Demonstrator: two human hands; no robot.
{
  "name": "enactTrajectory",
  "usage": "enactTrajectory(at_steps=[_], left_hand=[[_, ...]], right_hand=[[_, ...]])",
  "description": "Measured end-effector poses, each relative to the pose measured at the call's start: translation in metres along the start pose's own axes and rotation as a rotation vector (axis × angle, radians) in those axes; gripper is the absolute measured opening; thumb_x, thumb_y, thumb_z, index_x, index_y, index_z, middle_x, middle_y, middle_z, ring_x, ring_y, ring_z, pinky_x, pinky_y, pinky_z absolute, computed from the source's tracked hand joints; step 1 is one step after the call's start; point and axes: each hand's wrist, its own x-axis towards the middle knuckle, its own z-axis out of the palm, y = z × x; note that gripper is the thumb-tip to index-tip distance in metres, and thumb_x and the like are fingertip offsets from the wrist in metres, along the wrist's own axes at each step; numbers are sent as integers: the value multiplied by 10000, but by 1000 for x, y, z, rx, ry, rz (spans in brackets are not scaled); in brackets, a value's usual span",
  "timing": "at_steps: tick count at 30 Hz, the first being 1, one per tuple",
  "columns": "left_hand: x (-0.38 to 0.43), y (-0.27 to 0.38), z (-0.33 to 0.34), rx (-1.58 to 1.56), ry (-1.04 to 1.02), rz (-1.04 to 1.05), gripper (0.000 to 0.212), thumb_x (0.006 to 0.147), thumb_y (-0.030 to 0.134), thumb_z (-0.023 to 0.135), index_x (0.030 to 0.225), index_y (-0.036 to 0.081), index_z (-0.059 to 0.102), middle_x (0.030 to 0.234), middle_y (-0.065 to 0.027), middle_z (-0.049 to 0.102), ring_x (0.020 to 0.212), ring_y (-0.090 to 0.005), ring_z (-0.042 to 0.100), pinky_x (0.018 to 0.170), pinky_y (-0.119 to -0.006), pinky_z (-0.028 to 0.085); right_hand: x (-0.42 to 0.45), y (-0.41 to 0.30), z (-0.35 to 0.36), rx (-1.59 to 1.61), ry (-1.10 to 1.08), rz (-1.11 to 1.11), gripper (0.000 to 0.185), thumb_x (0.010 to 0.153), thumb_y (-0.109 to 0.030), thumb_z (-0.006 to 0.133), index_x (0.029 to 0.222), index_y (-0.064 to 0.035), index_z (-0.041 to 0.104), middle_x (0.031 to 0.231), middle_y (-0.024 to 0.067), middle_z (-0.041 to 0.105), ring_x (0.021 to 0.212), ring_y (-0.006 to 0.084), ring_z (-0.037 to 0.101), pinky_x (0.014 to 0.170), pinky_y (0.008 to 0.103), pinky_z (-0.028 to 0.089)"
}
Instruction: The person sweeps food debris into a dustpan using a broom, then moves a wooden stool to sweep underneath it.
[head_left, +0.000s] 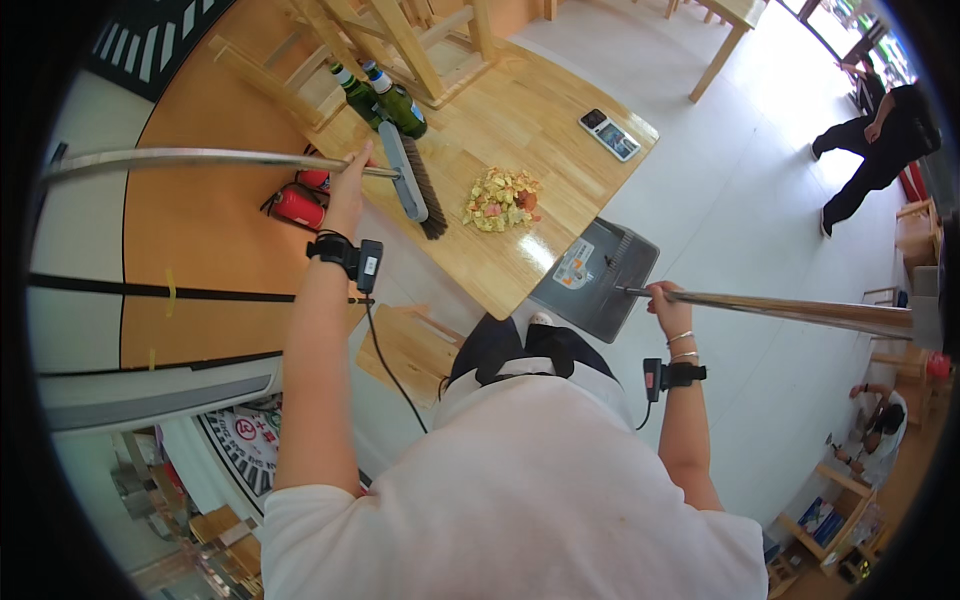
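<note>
My left hand (350, 180) grips the metal handle of a broom (405, 172) close to its grey head, whose dark bristles rest on or just above the wooden table (547, 97). To the right of the bristles lies a heap of pale yellow and pinkish scraps (501, 199) on the tabletop. My right hand (667, 304) is closed around the metal handle of a grey dustpan (600, 277), held beside and below the table's near right edge. Two green glass bottles (397, 101) stand behind the broom head. A phone (609, 135) lies near the table's far right corner.
Upturned wooden chairs (420, 45) sit on the table's far end. Red fire extinguishers (298, 206) stand at its left. A wooden stool or chair (409, 352) is by my legs. One person (874, 146) in black is at the right; another (881, 435) crouches lower right.
</note>
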Motion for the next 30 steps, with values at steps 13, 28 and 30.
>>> enactTrajectory(at_steps=[13, 28, 30], left_hand=[[23, -19, 19, 523, -136, -142, 341, 792, 338, 543, 665, 32, 622, 657, -33, 546, 693, -133, 502, 646, -256, 377], [-35, -21, 73, 187, -486, -333, 222, 822, 227, 510, 653, 88, 467, 762, -14, 514, 780, -115, 513, 753, -250, 434], [-41, -20, 79, 133, -479, -365, 219, 819, 204, 512, 649, 72, 468, 851, -58, 556, 845, -153, 537, 795, -271, 441]], right_hand=[[-8, -25, -12, 62, 76, 111, 199, 760, -155, 494, 768, 14, 597, 546, 54, 544, 471, 108, 533, 456, 215, 449], [-6, -20, -11, 132, 112, 111, 196, 729, -170, 549, 756, 20, 593, 539, 48, 532, 471, 109, 538, 458, 229, 430], [-9, -24, -11, 101, 115, 117, 192, 724, -169, 553, 754, 17, 594, 533, 48, 532, 464, 112, 538, 454, 231, 427]])
